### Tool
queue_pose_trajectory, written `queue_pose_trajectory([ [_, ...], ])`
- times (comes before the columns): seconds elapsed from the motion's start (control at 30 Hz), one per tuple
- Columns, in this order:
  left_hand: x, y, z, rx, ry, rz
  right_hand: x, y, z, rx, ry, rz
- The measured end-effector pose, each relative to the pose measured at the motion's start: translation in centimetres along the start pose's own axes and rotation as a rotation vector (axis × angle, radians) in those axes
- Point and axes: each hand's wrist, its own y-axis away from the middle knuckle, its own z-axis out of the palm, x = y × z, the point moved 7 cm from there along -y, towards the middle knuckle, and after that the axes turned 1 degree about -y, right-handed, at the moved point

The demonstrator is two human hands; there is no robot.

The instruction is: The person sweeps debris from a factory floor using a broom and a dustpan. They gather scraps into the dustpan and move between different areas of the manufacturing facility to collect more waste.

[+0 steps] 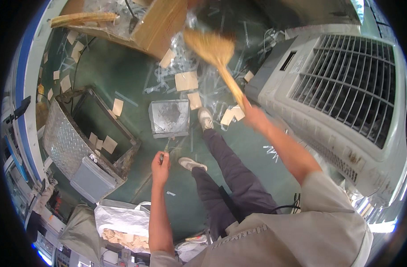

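My right hand [255, 118] is closed round the handle of a straw-coloured broom [216, 50]. Its fanned bristles point away from me, over plastic strips and cardboard scraps on the green floor; the bristle ends are motion-blurred. My left hand [160, 163] grips the thin handle of a grey metal dustpan [157, 121], which lies in front of my feet, its inside dusty. Just beyond the pan are a flat cardboard piece [186, 81] and a smaller scrap [194, 101]. Clear plastic strips [208, 86] lie tangled between the pan and the broom.
A large grey air cooler [296, 71] with a slatted grille stands close on my right. At the far left is a big cardboard box [161, 26] with plastic inside. A metal frame with a chequered plate [68, 129] and a white sack [123, 218] are to my left.
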Motion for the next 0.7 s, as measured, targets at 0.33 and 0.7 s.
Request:
queue_pose_trajectory([
  [0.33,4.2,-2.9,-1.3,0.069,-0.506,0.047,2.6,7.6,-7.9,0.099,-0.355,0.168],
  [0.7,5.5,-4.6,-0.9,0.02,-0.72,0.08,5.1,7.2,-0.2,-0.05,0.124,0.106],
])
